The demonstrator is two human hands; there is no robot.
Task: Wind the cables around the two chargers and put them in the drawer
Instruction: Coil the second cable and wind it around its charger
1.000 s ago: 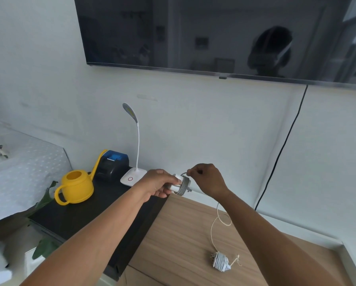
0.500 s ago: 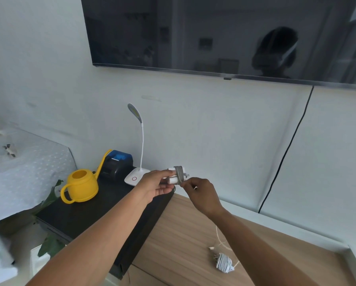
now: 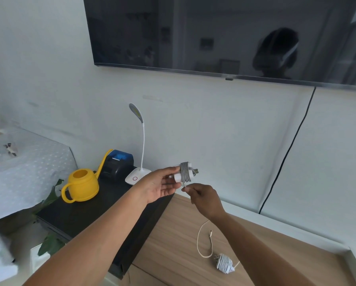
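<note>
Yellow watering can [image 3: 81,184] sat far left on the black cabinet top [image 3: 86,213], w/ a small black-and-blue printer [image 3: 118,164] & a white desk lamp [image 3: 141,149] just right of it, by the wall. Mid-scene, the left hand [image 3: 158,187] lay palm up, thumb & fingertips gripping the white charger [image 3: 177,177], held in the air above the cabinet's right edge. Grey cable [image 3: 185,172] was coiled in tight turns round its body, prongs pointing right. Just below & right, the right hand [image 3: 206,200] pinched the short free bit of that cable btwn thumb & forefinger, other fingers curled in. Nearer & further right, the second charger [image 3: 224,263] lay on the wooden top [image 3: 173,234], mostly wrapped but w/ a loose tail [image 3: 198,240] curling off to its left, plug end free.

Step in hand, prob: finishing the wrap on the held charger. Nxt move would need the free end tucked under a turn so the coil doesn't spring loose, then the second charger's tail wound in. No drawer could be made out, so where they'd go can't be told.
</note>
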